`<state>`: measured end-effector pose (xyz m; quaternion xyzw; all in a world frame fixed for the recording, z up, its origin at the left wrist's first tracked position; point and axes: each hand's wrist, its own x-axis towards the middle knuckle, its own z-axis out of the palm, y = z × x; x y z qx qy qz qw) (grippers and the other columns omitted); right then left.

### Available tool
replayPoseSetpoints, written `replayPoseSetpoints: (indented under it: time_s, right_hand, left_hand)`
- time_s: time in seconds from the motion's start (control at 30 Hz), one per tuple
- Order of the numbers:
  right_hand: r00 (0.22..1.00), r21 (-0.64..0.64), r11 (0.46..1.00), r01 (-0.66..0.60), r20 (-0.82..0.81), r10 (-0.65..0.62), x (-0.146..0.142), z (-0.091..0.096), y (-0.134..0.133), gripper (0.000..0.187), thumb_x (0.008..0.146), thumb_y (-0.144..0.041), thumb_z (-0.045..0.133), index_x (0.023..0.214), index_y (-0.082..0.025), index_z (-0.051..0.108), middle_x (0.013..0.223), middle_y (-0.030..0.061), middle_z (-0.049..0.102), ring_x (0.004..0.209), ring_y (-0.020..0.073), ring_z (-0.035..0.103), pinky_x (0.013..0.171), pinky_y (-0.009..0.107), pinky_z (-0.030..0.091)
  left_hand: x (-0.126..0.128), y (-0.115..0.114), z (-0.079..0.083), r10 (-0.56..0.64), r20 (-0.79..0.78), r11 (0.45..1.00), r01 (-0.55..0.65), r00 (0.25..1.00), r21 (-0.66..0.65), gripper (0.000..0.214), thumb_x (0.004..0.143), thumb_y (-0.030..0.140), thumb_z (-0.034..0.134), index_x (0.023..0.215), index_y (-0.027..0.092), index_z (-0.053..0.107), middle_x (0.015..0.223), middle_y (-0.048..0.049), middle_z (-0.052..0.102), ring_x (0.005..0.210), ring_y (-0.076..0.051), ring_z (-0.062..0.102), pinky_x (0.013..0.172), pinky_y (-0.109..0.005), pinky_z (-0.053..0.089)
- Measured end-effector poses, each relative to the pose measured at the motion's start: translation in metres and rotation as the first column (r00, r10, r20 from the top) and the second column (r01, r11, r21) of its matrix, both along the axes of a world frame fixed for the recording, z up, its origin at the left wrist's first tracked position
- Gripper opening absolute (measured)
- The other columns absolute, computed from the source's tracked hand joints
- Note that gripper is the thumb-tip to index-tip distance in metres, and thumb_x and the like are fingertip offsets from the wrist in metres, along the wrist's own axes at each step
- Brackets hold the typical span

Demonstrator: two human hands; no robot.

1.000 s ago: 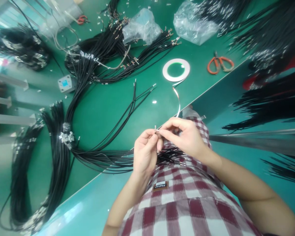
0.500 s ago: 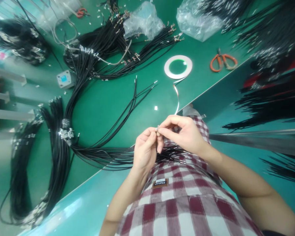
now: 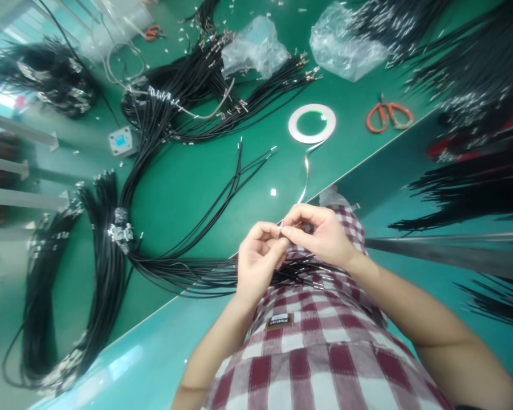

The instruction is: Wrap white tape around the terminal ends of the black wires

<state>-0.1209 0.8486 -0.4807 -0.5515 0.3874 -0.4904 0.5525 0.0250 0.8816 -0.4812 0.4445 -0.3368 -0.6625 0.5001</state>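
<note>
My left hand and my right hand meet above the table's near edge. Their fingertips pinch a small metal wire terminal between them. A bundle of black cables runs from the table into my lap, under both hands. A narrow shiny tape strip leads from a roll of white tape towards my right hand. Where the strip ends is hidden behind my fingers.
Orange-handled scissors lie right of the tape roll. Several coiled black cable bundles and clear plastic bags lie on the green table mat. More black cables hang beyond the table's edge at right.
My hands have drawn closer together around the terminal. The whole scene has shifted slightly in view as my head moved.
</note>
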Motion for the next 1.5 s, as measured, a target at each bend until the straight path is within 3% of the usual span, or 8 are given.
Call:
replayPoseSetpoints:
  time_s: [0.13,0.3,0.73,0.93,1.17,1.37,1.43,1.5]
  right_hand:
    - [0.989,-0.105,0.994,0.035,-0.141,-0.05,-0.005,0.007,0.004,0.006,0.087,-0.018,0.071,0.081,-0.017,0.071,0.079,0.001,0.069,0.069,0.011,0.063,0.062,0.023,0.049]
    - [0.956,-0.169,0.983,0.069,-0.27,-0.113,-0.01,0.014,0.004,0.009,0.086,-0.02,0.073,0.077,-0.017,0.071,0.078,0.0016,0.07,0.068,0.0123,0.063,0.062,0.025,0.049]
    - [0.983,0.063,0.998,0.01,-0.181,0.002,-0.002,0.011,0.0,0.01,0.085,-0.023,0.07,0.079,-0.015,0.069,0.07,-0.0001,0.068,0.061,0.0099,0.058,0.058,0.023,0.046]
    - [0.992,0.152,0.983,-0.106,-0.047,0.115,-0.003,0.014,-0.006,0.007,0.083,-0.021,0.068,0.08,-0.015,0.07,0.071,0.0007,0.07,0.064,0.0105,0.06,0.061,0.024,0.048]
    - [0.987,0.198,0.968,-0.152,0.087,0.138,-0.002,0.002,-0.013,0.006,0.074,-0.02,0.07,0.075,-0.014,0.07,0.067,-0.0007,0.067,0.062,0.0098,0.058,0.061,0.024,0.046]
    - [0.919,0.343,0.873,-0.347,0.309,0.244,0.001,-0.008,-0.017,0.009,0.072,-0.022,0.072,0.071,-0.015,0.067,0.062,-0.0015,0.067,0.052,0.007,0.052,0.05,0.02,0.038]
    - [0.918,0.373,0.863,-0.341,0.331,0.22,-0.002,-0.009,-0.019,0.009,0.072,-0.022,0.072,0.071,-0.015,0.068,0.058,-0.0036,0.062,0.049,0.0057,0.046,0.047,0.02,0.033]
    - [0.933,0.399,0.882,-0.249,0.345,0.107,-0.009,-0.009,-0.021,0.009,0.071,-0.023,0.074,0.071,-0.015,0.069,0.054,-0.0063,0.055,0.048,0.0053,0.041,0.047,0.02,0.031]
  left_hand:
    - [-0.002,0.001,0.001,0.088,-0.034,0.996,-0.089,0.996,-0.014,0.017,0.08,0.023,0.077,0.083,0.015,0.063,0.059,0.0042,0.057,0.044,-0.007,0.053,0.045,-0.017,0.039]
    - [-0.003,-0.001,0.004,0.124,-0.073,0.992,-0.123,0.99,0.019,0.019,0.076,0.024,0.08,0.079,0.015,0.065,0.062,0.002,0.062,0.045,-0.007,0.055,0.047,-0.017,0.041]
    - [-0.002,0.001,0.003,0.077,-0.105,0.996,-0.071,0.991,0.058,0.024,0.081,0.035,0.077,0.077,0.014,0.066,0.057,0.0022,0.061,0.039,-0.008,0.054,0.04,-0.017,0.04]
    - [0.006,-0.003,0.003,-0.052,-0.153,0.99,0.071,0.987,0.125,0.028,0.082,0.038,0.075,0.074,0.014,0.062,0.048,0.0053,0.05,0.031,-0.004,0.04,0.032,-0.016,0.024]
    - [0.018,-0.015,-0.004,-0.288,-0.297,0.923,0.347,0.91,0.168,0.033,0.084,0.04,0.073,0.072,0.014,0.058,0.045,0.0085,0.037,0.032,0.0,0.019,0.037,-0.016,0.019]
    - [0.021,-0.022,-0.015,-0.409,-0.361,0.867,0.48,0.838,0.131,0.038,0.083,0.043,0.073,0.066,0.014,0.054,0.044,0.0097,0.03,0.033,-0.001,0.016,0.036,-0.017,0.016]
    - [0.019,-0.021,-0.015,-0.415,-0.356,0.87,0.479,0.838,0.114,0.035,0.083,0.042,0.073,0.07,0.014,0.057,0.045,0.0088,0.034,0.034,-0.001,0.018,0.038,-0.017,0.017]
    - [0.015,-0.018,-0.013,-0.391,-0.324,0.888,0.445,0.861,0.112,0.028,0.083,0.037,0.074,0.077,0.014,0.06,0.049,0.0073,0.04,0.037,-0.001,0.022,0.041,-0.018,0.019]
